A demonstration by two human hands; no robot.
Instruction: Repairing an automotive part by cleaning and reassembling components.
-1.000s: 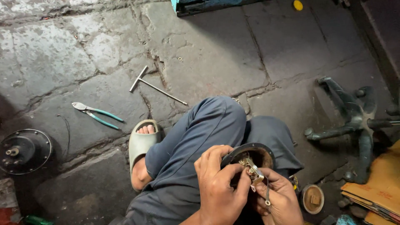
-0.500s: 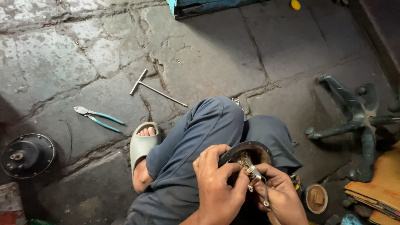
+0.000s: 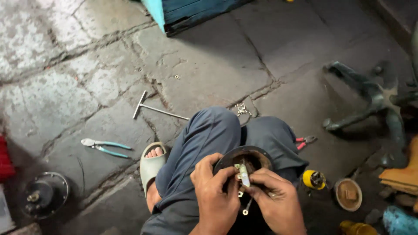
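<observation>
Compared with one second ago, the small pale bracket (image 3: 244, 175) stands more upright between the two hands, and its long axis now runs near to far, with the far end inside the round dark housing (image 3: 244, 157). This suggests that the part is being seated or lined up in the housing, not only held.

The left hand (image 3: 216, 198) is closed on the near left rim of the housing, fingers curled around it. The right hand (image 3: 275, 200) pinches the bracket with thumb and fingers almost shut. A thin screw or pin (image 3: 247, 208) hangs below the bracket, pointing near. The housing rests on the person's lap, above the knees.

On the floor to the left lie pliers (image 3: 105, 147) and a T-shaped wrench (image 3: 156, 109).
</observation>
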